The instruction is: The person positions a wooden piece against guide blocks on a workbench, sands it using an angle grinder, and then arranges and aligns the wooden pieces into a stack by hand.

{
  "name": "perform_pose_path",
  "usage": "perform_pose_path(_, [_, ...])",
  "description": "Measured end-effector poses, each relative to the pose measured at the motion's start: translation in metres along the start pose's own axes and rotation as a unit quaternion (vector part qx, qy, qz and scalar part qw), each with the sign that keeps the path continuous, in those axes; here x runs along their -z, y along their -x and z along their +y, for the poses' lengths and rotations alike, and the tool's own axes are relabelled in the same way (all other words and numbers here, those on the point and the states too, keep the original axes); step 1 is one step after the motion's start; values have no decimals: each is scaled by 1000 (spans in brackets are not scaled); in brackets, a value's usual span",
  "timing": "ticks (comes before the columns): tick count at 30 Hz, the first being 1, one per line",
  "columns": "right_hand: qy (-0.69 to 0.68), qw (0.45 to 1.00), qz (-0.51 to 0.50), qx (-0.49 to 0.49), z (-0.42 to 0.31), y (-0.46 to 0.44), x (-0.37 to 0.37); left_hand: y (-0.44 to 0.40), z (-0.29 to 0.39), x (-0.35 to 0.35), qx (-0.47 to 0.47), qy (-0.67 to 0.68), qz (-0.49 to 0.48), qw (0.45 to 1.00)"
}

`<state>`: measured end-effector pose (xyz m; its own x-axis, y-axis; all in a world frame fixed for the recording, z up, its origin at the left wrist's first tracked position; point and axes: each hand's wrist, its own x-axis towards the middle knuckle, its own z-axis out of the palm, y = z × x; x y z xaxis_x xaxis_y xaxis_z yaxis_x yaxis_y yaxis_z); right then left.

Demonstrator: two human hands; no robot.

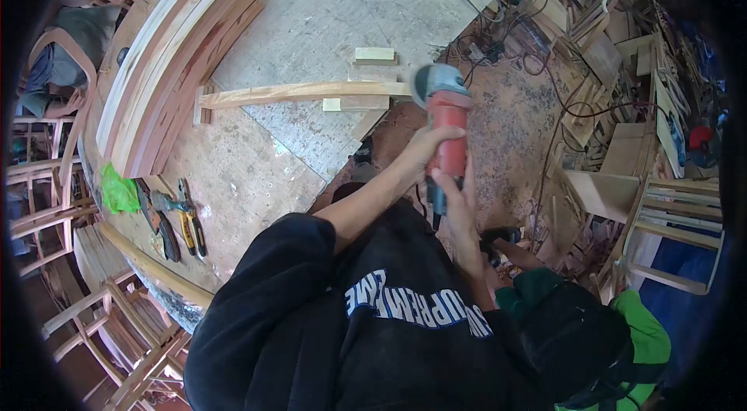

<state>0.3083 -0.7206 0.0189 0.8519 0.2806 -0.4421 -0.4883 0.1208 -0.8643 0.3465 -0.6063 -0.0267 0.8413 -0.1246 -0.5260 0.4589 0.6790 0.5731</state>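
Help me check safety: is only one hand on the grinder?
No, the left hand and right hand both grip the grinder.

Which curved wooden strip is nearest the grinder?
The lone strip, its right end at the grinder; the others lie side by side in the stack at picture left.

From my spot, one camera to follow: worn on head, pitched steeply down and forward. Dark sweatshirt (412, 341) right below lens, filling bottom edge, nearest thing of all. Left hand (429, 145) and right hand (457, 197) farther out, near mid-frame. Workbench (303, 22) spreads across upper left, floor (506, 154) drops away at right. Wide lens, edges bending, corners black!
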Motion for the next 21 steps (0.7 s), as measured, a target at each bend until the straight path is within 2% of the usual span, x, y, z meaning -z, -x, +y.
perform_pose_path(3, [-26,999,41,-15,2,3,12,-8,-7,-12,10,30,-20,999])
perform_pose_path(5, [-8,999,32,0,6,3,13,-5,-8,-7,5,27,-31,999])
perform_pose_path(7, [139,984,12,110,27,-6,14,-4,-11,11,12,81,-31,996])
perform_pose_path(8, [136,981,18,137,20,-3,-2,3,-8,15,15,115,-44,992])
perform_pose_path(9, [149,980,-7,129,4,2,-13,9,-5,22,5,160,-69,985])
perform_pose_path(11, [238,953,-18,186,6,1,-20,25,6,32,-3,163,-59,985])
perform_pose_path(12, [241,951,-27,192,6,2,-22,28,8,30,6,155,-63,986])
perform_pose_path(14, [233,952,-11,200,17,0,-16,29,7,24,-66,168,-59,982])
perform_pose_path(15, [231,950,-9,209,20,-1,-12,26,4,21,-55,164,-65,983])
perform_pose_path(17, [206,961,-6,186,22,0,5,17,-4,15,-27,121,-45,991])
perform_pose_path(18, [179,974,4,141,30,-2,17,7,-11,17,24,106,-46,993])
perform_pose_path(19, [150,984,12,97,34,-4,25,-2,-19,16,24,54,-30,998])
perform_pose_path(20, [29,999,-16,3,1,9,20,-1,-18,2,7,12,-6,1000])
perform_pose_path(21, [25,1000,-17,4,6,7,26,-1,-16,-13,-11,-30,18,999])
